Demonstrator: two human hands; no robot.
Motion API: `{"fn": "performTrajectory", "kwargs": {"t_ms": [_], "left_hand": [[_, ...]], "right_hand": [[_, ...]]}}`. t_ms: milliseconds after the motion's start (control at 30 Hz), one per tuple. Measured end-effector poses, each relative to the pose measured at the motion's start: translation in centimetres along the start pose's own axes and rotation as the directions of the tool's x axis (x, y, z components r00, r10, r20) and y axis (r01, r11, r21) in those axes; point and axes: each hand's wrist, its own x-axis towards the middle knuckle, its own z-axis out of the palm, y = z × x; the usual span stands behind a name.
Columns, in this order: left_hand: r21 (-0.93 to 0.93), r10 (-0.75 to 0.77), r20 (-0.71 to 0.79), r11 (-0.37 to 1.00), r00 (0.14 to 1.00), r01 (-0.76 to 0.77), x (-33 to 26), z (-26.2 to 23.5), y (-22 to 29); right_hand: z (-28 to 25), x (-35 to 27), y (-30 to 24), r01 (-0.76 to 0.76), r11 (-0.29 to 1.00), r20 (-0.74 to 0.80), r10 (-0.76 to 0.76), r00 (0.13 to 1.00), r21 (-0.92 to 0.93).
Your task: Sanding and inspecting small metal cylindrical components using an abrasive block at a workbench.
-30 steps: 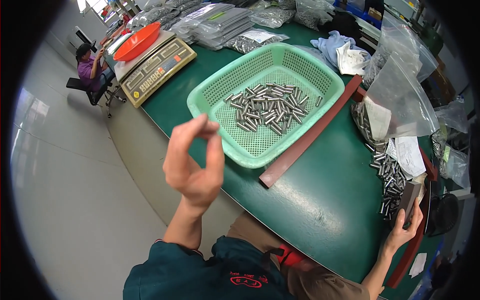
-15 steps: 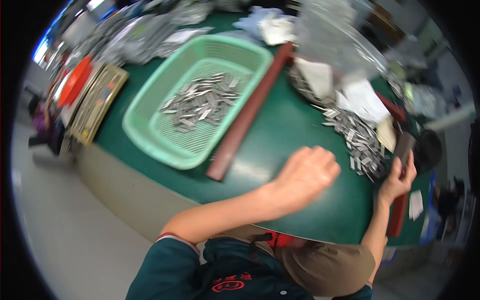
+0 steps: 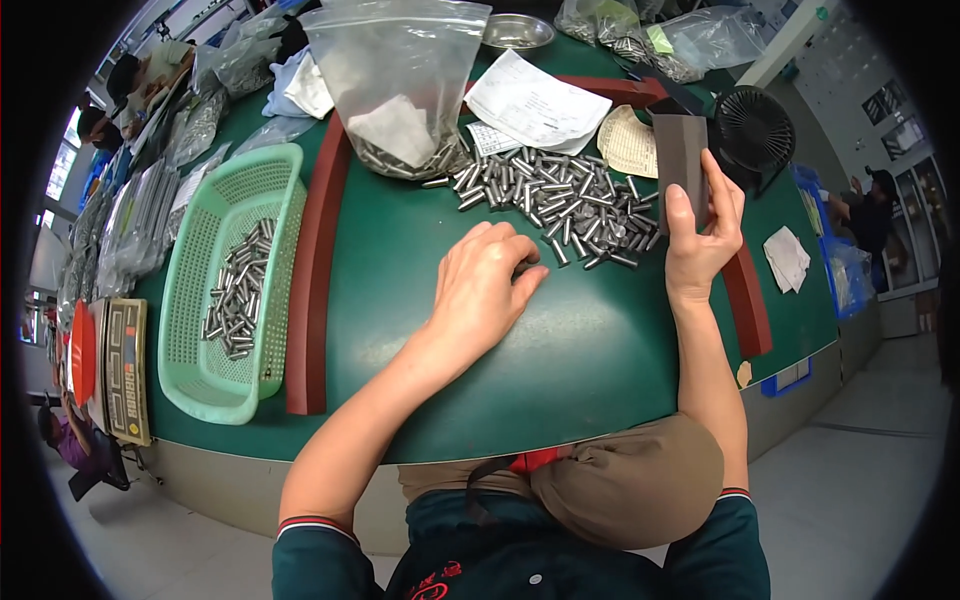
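Note:
My right hand (image 3: 705, 225) grips a dark grey-brown rectangular block (image 3: 682, 150) and holds it upright over the right end of a pile of short metal pins (image 3: 570, 205). My left hand (image 3: 480, 280) is over the green table just in front of that pile, its fingers curled in. Whatever lies between its thumb and fingers is mostly hidden. To the left, a light green plastic basket (image 3: 178, 300) has more metal pins (image 3: 240, 290) inside. A clear plastic bag (image 3: 395, 60) with pins in its bottom stands behind the pile.
Dark red bars (image 3: 310, 300) border the work area on the left, back and right. Papers (image 3: 538, 100) lie behind the pile. A black fan (image 3: 755, 135) stands at the right. A scale (image 3: 125, 370) and grey plastic packages (image 3: 130, 230) sit at far left. Other people are farther off.
The view has turned to the right, so the basket appears farther left. My left hand is now closer to the pin pile. The block stays in my right hand.

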Motion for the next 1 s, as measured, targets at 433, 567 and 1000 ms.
{"fn": "performTrajectory", "kwargs": {"t_ms": [433, 567, 1000], "left_hand": [[0.165, -0.055, 0.002, 0.985, 0.998, 0.054, 2.0, 3.9, 1.2], [0.18, -0.056, 0.035, 0.983, 0.998, 0.049, 2.2, 3.5, 1.4], [0.032, -0.24, 0.047, 0.971, 0.97, 0.238, 1.3, 0.2, 2.1]], "right_hand": [[0.4, -0.1, -0.3, 0.06, 0.997, 0.018, -0.061, 0.998, 0.039], [0.6, -0.2, -0.3, 0.082, 0.996, 0.018, -0.082, 0.996, 0.019], [0.3, -0.6, -0.1, 0.094, 0.993, 0.078, -0.089, 0.993, -0.071]]}}
